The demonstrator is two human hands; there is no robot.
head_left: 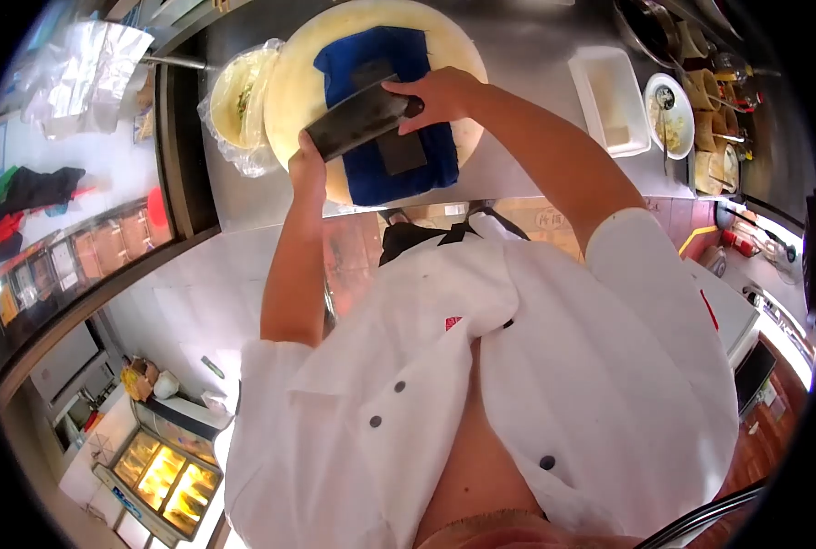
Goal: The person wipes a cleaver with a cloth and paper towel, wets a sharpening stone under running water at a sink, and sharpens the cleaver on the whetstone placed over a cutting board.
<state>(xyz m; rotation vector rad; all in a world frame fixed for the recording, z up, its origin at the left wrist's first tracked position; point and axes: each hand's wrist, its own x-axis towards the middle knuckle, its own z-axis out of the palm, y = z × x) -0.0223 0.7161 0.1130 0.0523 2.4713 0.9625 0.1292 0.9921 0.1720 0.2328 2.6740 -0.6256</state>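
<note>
A dark cleaver [357,119] lies slantwise across a grey whetstone [402,154], covering its middle. My right hand [446,95] is closed around the handle end, fingers reaching onto the blade. At the opposite end, my left hand [307,169] pinches the corner of the blade. Beneath the stone is a folded blue cloth [364,183], spread on a round, pale cutting board [289,69].
Left of the board sits a plastic-wrapped bowl [236,101] with green bits inside. A white rectangular tub [611,101] and a white bowl [671,119] with a utensil stand to the right. Several containers line the right end of the steel counter [536,55].
</note>
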